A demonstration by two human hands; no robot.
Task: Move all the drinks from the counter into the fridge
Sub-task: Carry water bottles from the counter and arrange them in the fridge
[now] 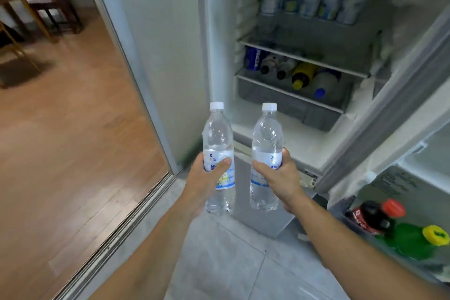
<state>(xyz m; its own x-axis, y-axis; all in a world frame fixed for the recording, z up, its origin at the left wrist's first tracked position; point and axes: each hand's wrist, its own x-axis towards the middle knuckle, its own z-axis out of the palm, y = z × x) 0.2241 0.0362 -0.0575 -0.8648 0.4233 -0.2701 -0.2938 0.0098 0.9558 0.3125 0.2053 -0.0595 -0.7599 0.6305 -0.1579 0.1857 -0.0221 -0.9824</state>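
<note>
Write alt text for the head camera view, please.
Two hands, left hand and right hand, each hold an upright clear water bottle before an open fridge, where drinks lie on a shelf.

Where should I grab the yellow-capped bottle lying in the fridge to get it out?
Grab the yellow-capped bottle by its neck, just behind the cap, coming straight in from the open front. It lies on its side with the cap toward you and other bottles close on both sides, so its body is probably hard to wrap.
</note>
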